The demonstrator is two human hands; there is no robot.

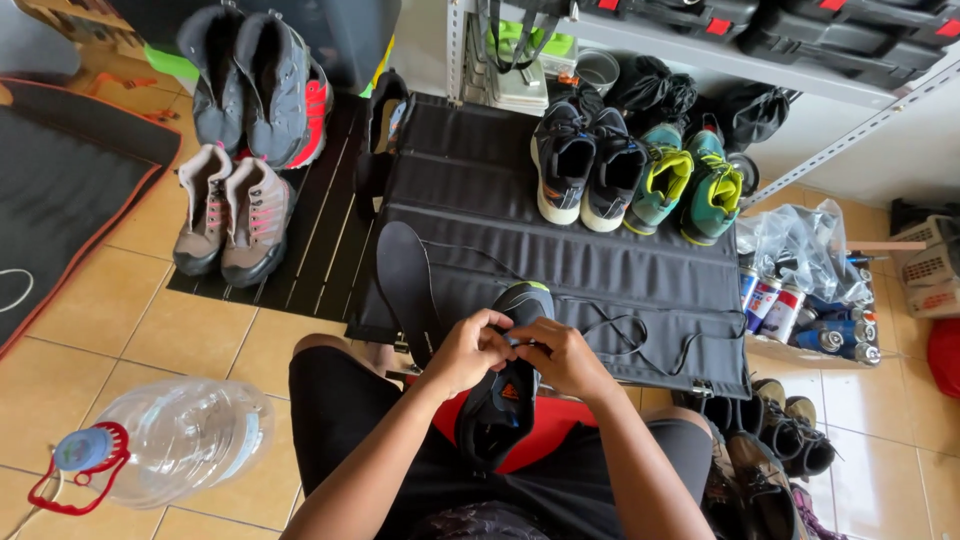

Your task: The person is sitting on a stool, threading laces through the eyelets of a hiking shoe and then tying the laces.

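Observation:
A black sneaker (503, 400) lies on my lap, toe pointing away. My left hand (466, 351) and my right hand (560, 355) meet over its upper, fingers pinched on the lacing area. A black lace (640, 335) trails from the shoe across the black mat (560, 240) to the right. A black insole (405, 275) lies on the mat just left of my left hand.
On the mat's far side stand a dark pair of sneakers (585, 165) and a teal-green pair (690, 185). Boots (240, 140) sit on a slatted mat at left. A clear water jug (165, 440) lies on the tiles at lower left. Spray cans (790, 310) and more shoes (770, 450) are at right.

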